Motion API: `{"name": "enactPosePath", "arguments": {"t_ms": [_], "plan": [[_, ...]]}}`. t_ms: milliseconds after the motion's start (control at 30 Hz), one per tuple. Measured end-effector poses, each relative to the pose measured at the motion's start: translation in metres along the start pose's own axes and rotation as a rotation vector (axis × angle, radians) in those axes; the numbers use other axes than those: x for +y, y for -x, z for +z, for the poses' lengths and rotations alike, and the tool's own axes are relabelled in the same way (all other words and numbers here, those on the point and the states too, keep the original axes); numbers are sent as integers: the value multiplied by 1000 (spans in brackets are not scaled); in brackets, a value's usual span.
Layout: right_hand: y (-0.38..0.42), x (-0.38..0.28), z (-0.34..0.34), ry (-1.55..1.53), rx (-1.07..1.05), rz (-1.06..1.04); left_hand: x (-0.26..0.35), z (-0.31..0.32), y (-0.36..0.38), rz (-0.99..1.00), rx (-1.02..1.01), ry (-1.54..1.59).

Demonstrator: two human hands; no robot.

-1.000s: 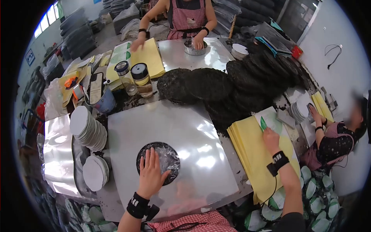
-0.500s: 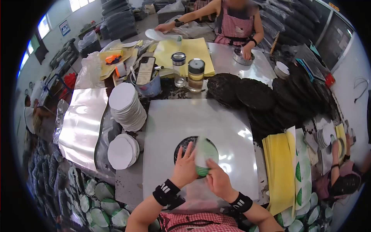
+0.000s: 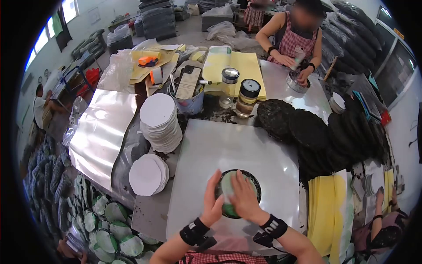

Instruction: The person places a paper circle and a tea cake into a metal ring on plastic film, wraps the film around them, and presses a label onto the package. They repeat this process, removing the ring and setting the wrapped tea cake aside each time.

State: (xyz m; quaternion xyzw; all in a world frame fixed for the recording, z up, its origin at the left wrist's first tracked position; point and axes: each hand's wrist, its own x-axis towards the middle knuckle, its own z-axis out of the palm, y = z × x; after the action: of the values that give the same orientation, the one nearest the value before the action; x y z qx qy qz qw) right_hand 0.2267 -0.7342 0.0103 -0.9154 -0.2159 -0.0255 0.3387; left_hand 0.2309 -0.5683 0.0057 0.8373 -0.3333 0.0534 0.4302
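A round black cake (image 3: 258,197) lies on the metal plate (image 3: 198,145) in front of me. On top of it is a round green-and-white paper label (image 3: 226,187), partly hidden by my hands. My left hand (image 3: 212,202) rests at the left rim of the cake, fingers stretched out and thumb toward the label. My right hand (image 3: 244,198) lies flat on the label with its fingers extended, blurred a little by motion. Neither hand grips anything.
Left of the plate stand a tall stack of white paper discs (image 3: 159,116) and a lower stack (image 3: 147,176). Dark round cakes (image 3: 307,130) are heaped at the right, above yellow sheets (image 3: 323,211). Two jars (image 3: 248,99) stand behind. A co-worker (image 3: 299,42) handles a metal ring (image 3: 297,83).
The label, held up by my right hand before, now lies on the cake under that palm. My left hand has shifted to the cake's left rim. The co-worker's arm has come back toward the ring.
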Motion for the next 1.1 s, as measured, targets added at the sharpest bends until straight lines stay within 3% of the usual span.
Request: {"name": "enactPosePath", "arguments": {"t_ms": [67, 100, 200, 233, 333, 367, 467, 500, 600, 633, 667, 733, 767, 800, 867, 900, 1000, 1033, 1100], "plan": [[-1, -22, -3, 397, -136, -75, 1, 6, 9, 143, 86, -57], [-2, -23, -2, 282, -121, -41, 6, 9, 13, 207, 126, -82], [-4, -26, 1, 445, -142, -25, 21, 5, -12, -80, -3, -231], [-5, -23, 6, 338, -119, 44, 25, -8, -27, -403, 129, 163], [1, -6, -6, 15, -5, -43, -15, -2, -19, -556, 349, 948], [-1, -9, -18, -340, 204, 128, -14, -14, -20, -594, 206, 949], [-21, 3, -33, -156, 485, 164, 22, -8, -13, -65, -150, -332], [-25, -4, -36, -112, 334, 323, 21, 8, -11, -35, -239, -437], [-22, -21, -47, -12, 437, 163, 19, 19, -7, -102, -292, -496], [-14, -39, -55, -89, 451, 120, 22, 22, -5, -270, -387, -427], [-3, -51, -60, -35, 454, 38, 40, 3, -9, -244, -300, -401], [14, -58, -64, 69, 497, -117, 22, 27, 6, -143, -341, -188], [20, -49, -63, 83, 565, -164, 65, -7, 3, -70, -129, 157], [26, -35, -63, 24, 563, -64, 72, -28, 17, 370, -11, -136], [50, -10, -61, -86, 534, 161, 62, -29, 46, 178, 381, -126], [61, -3, -56, -205, 545, 244, 61, -36, 44, -218, 511, -147], [79, 3, -47, -448, 543, 398, -14, -6, 54, -808, 160, 280], [84, -2, -43, -462, 522, 406, -2, -10, 50, -787, 120, 182], [85, -5, -41, -503, 492, 388, -9, -13, 69, -769, 321, 392]]}}
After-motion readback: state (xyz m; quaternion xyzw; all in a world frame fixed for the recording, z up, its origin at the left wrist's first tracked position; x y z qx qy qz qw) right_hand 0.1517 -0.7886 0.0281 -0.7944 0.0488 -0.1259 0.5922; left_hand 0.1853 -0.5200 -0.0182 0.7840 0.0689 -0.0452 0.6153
